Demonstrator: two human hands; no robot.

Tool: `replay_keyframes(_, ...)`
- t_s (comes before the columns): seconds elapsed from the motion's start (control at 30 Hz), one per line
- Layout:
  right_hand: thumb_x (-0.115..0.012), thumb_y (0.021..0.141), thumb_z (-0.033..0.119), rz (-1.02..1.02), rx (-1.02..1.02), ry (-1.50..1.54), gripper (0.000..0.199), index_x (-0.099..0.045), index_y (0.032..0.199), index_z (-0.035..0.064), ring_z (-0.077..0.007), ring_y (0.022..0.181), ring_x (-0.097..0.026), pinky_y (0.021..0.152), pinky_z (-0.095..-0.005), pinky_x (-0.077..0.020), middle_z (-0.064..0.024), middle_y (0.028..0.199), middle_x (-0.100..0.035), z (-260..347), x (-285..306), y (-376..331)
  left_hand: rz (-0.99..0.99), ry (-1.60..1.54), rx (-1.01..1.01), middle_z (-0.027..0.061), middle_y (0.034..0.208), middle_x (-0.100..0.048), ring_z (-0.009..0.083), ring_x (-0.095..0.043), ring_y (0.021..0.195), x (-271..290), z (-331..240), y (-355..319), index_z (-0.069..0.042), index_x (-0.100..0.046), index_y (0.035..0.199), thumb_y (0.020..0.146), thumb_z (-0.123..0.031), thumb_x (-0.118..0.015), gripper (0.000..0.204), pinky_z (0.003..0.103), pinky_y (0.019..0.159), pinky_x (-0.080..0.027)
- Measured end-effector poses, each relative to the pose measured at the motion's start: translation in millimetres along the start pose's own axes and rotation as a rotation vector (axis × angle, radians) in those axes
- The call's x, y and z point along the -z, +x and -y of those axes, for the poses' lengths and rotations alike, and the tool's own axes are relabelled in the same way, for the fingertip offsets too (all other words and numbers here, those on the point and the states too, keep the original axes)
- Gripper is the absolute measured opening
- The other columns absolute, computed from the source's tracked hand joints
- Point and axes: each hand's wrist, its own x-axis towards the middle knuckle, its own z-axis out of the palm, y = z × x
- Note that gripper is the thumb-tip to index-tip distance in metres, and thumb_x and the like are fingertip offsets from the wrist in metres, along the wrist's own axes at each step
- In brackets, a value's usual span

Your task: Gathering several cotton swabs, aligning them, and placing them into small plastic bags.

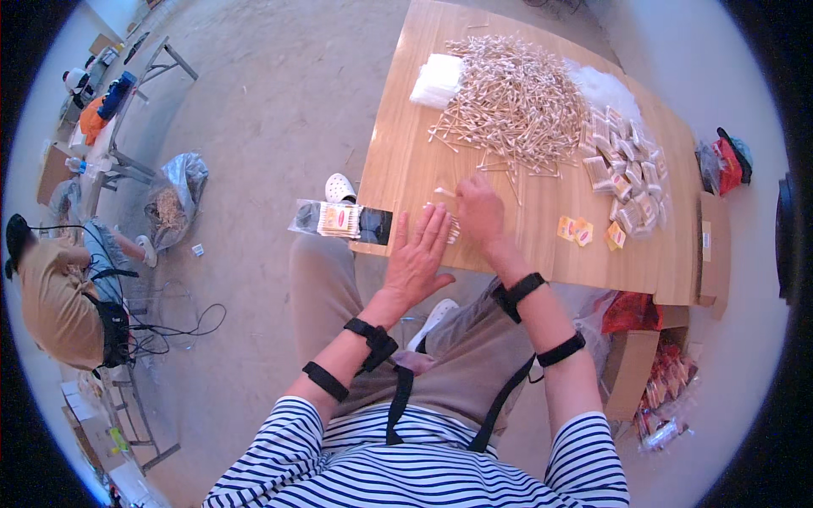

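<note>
While a big heap of loose cotton swabs (512, 106) covers the far part of the table (394, 161), filled packets (628, 178) lie piled at the right; some packing looks done, much left; a small swab batch (456, 230) lies near the front edge, partly under the flat, outspread left hand (417, 256), tips seemingly pointing left and right; the right hand (479, 210) curls beside it; whether it grips anything, I cannot tell.
</note>
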Motion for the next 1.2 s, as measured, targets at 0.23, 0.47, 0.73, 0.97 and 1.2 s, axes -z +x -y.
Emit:
replay_keyframes(0.23,-0.060,0.085,0.010,-0.042,-0.068,0.011,0.007,-0.063,0.090,0.0057,-0.0395,0.083,-0.066,0.069,-0.0503,-0.0537,-0.0184,0.096,-0.064,0,14,-20,-0.016,-0.012,0.013,0.0143,0.162,-0.026,0.0279,-0.021,0.152,7,-1,-1,0.000,-0.030,0.153,0.056,-0.050,-0.087,0.124,0.057,0.123,-0.009)
replay_keyframes(0.47,-0.060,0.085,0.013,-0.092,-0.472,-0.221,0.009,-0.063,0.092,0.0067,-0.0373,0.088,-0.065,0.073,-0.0508,-0.0530,-0.0151,0.096,-0.064,-70,28,-12,0.020,-0.005,-0.004,0.0143,0.163,-0.025,0.0287,-0.021,0.152,3,-1,9,0.000,-0.030,0.153,0.054,-0.052,-0.088,0.127,0.059,0.123,-0.009)
replay_keyframes(0.73,-0.060,0.085,0.011,-0.135,-0.266,-0.122,0.008,-0.066,0.090,0.0074,-0.0381,0.086,-0.066,0.071,-0.0503,-0.0538,-0.0184,0.098,-0.062,-51,18,15,0.009,0.000,-0.003,0.0141,0.162,-0.025,0.0293,-0.021,0.152,3,2,8,-0.002,-0.028,0.154,0.055,-0.052,-0.087,0.126,0.058,0.123,-0.012)
replay_keyframes(0.97,-0.059,0.084,0.008,-0.050,-0.216,-0.263,0.010,-0.067,0.089,0.0060,-0.0385,0.088,-0.067,0.074,-0.0495,-0.0553,-0.0197,0.100,-0.061,-61,22,36,-0.008,-0.008,-0.010,0.0139,0.161,-0.029,0.0287,-0.024,0.151,0,0,8,-0.002,-0.029,0.153,0.052,-0.049,-0.089,0.127,0.057,0.123,-0.013)
replay_keyframes(1.2,-0.061,0.082,0.009,0.067,-0.118,-0.231,0.016,-0.063,0.098,0.0039,-0.0386,0.088,-0.068,0.073,-0.0504,-0.0563,-0.0184,0.102,-0.062,-49,15,19,-0.032,-0.001,-0.001,0.0139,0.161,-0.029,0.0283,-0.024,0.151,-1,1,9,-0.001,-0.030,0.153,0.052,-0.050,-0.089,0.127,0.057,0.123,-0.013)
